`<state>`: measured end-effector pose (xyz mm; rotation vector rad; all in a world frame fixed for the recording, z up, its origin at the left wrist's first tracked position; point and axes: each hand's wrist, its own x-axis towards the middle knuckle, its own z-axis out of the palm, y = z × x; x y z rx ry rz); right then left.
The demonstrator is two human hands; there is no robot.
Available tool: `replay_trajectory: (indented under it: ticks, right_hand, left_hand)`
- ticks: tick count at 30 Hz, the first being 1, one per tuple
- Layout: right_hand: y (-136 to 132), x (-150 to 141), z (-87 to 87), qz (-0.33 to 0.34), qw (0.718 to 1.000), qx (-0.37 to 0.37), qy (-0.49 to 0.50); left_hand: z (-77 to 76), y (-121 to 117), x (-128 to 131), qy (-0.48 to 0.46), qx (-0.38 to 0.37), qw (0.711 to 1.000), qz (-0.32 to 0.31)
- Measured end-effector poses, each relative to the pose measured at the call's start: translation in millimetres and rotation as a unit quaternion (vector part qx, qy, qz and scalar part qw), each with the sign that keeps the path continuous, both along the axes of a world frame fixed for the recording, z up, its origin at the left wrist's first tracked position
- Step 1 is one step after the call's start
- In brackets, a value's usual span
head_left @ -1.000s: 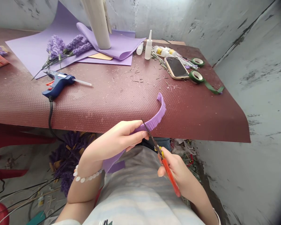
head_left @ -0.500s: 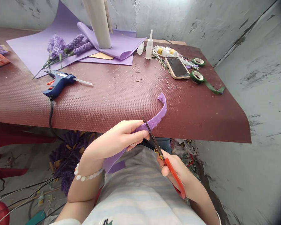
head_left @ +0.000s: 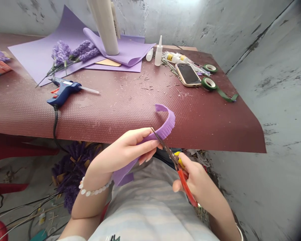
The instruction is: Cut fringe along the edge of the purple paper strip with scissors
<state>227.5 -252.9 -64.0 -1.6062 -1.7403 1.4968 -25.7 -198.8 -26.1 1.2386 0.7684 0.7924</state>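
Purple strip: here's your purple strip (head_left: 171,117), on the near side of the phone (head_left: 189,74) and left of it, its fringed end curling over the table (head_left: 115,105); whether it touches down, I can't tell.
Left hand: your left hand (head_left: 130,147), further left of the phone, has the strip pinched snugly between its fingers, the uncut length trailing toward your lap.
Right hand: your right hand (head_left: 197,174), straight toward you from the phone, is closed around the handles of the scissors (head_left: 177,164).
Blades: they lie across the strip right beside your left fingertips (tight quarters, that!), looking nearly together, though the exact gap is too small to read.
Fringe: neat, narrow teeth face the phone's side; matching that spacing and stopping short of the far edge should keep the spine whole.
Pinch: firm and flat looks best, fed along in tiny, even shifts.
Fingertips: those on the left hand want tucking clear before each snip, as a slip there seems the chief risk.
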Motion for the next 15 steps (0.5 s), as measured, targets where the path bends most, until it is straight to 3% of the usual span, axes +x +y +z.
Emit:
replay_trajectory:
  ticks: [2, 4, 8, 13, 15]
  right_hand:
    - [7.2, 7.5, 23.9, 0.018, 0.997, 0.048, -0.063]
    - [19.5, 19.9, 48.3, 0.078, 0.989, 0.044, -0.118]
    - [66.6, 45.4, 89.3, 0.177, 0.965, 0.052, -0.185]
    - [140.2, 48.9, 112.7, 0.350, 0.931, 0.007, -0.103]
    - [156.8, 45.3, 112.6, 0.374, 0.920, -0.036, -0.109]
  left_hand:
    - [-1.8, -2.4, 3.0, -0.038, 0.018, 0.999, 0.031]
    - [-4.3, -2.4, 7.4, -0.053, 0.045, 0.996, 0.049]
    - [-5.7, 4.5, 19.1, -0.088, 0.075, 0.990, 0.077]
    - [2.2, 12.8, 31.3, -0.115, 0.032, 0.978, 0.170]
    - [3.8, 12.4, 32.8, -0.114, 0.013, 0.978, 0.175]
